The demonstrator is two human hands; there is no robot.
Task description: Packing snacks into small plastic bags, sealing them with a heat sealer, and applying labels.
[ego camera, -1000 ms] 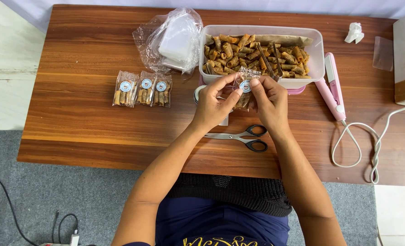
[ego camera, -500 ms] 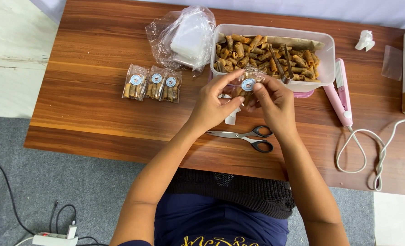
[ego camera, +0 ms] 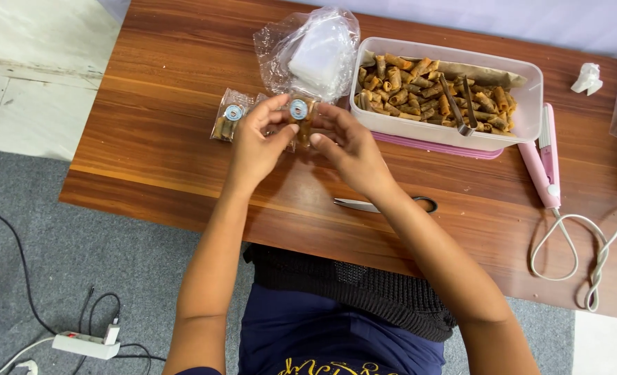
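Both my hands hold one small clear packet of brown rolled snacks (ego camera: 300,118) with a round blue-and-white sticker, just above the wooden table (ego camera: 170,76). My left hand (ego camera: 256,142) pinches its left side, my right hand (ego camera: 350,149) its right side. To the left, a sealed packet of the same kind (ego camera: 226,117) lies flat, and my left hand partly hides more packets beside it. A white tub (ego camera: 527,114) full of the rolled snacks, with metal tongs (ego camera: 458,107) in it, stands to the right of my hands.
A crumpled clear bag of empty pouches (ego camera: 315,52) lies behind my hands. Scissors (ego camera: 385,204) rest near the table's front edge under my right wrist. A pink heat sealer (ego camera: 546,156) with a white cord (ego camera: 579,243) lies at the right. A power strip (ego camera: 86,344) sits on the grey floor.
My hands have carried the packet leftward, away from the tub and toward the sealed packets. The camera has shifted too.
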